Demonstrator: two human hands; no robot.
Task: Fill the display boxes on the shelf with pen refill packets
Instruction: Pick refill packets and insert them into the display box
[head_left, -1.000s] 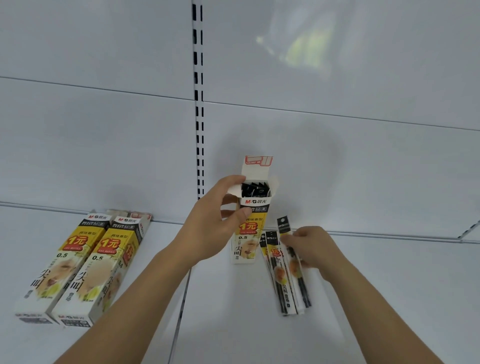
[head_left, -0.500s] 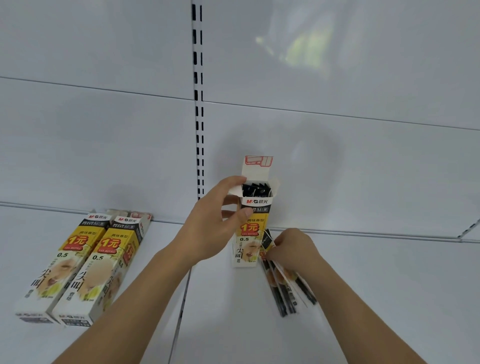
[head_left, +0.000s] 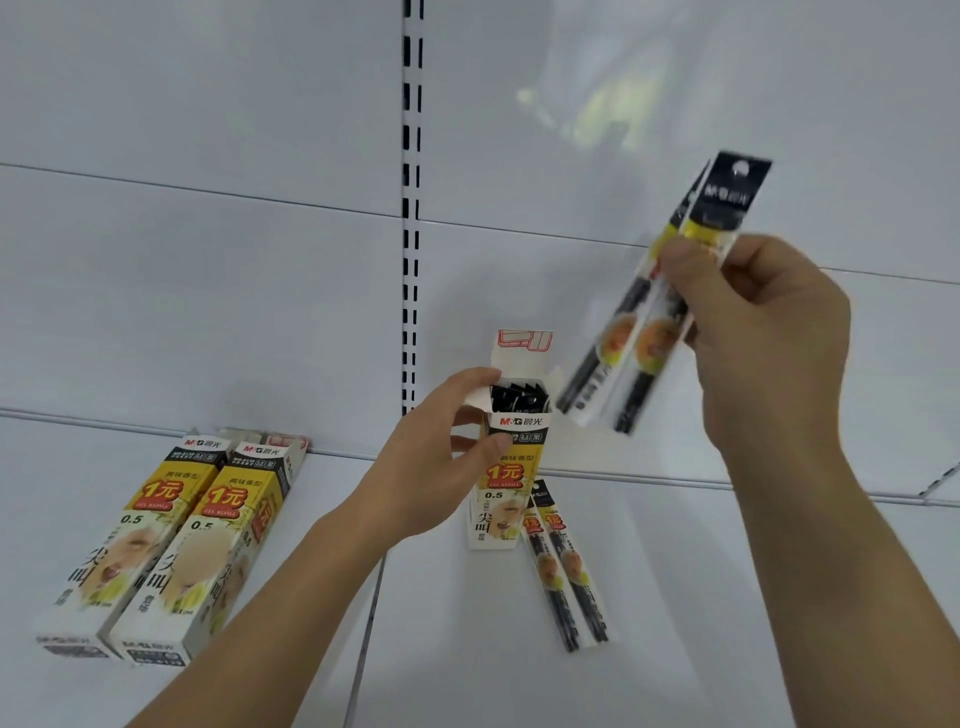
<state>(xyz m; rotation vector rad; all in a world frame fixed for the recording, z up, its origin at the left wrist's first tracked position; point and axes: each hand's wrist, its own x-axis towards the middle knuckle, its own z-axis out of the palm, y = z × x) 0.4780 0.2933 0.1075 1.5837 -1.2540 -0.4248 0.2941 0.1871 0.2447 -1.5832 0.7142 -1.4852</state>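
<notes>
Right hand pinches two refill packets; left hand grips the open display box — align bottoms, drop straight in.

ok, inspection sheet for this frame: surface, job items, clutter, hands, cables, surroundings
Surface: white shelf, seam running front to back.
Job's things: open display box stands upright, black packet tops showing inside, lid flap up. Two refill packets lie flat just right of it. Two boxes lie side by side at left.
Clutter: nothing seen.
Hands: left hand grips the open box near its mouth; right hand pinches raised packets, tilted above and right of the box, motion-blurred; at least two, exact count unclear.
Cables: nothing seen.
Surroundings: white back panel, slotted upright, a faint reflection upper right.
</notes>
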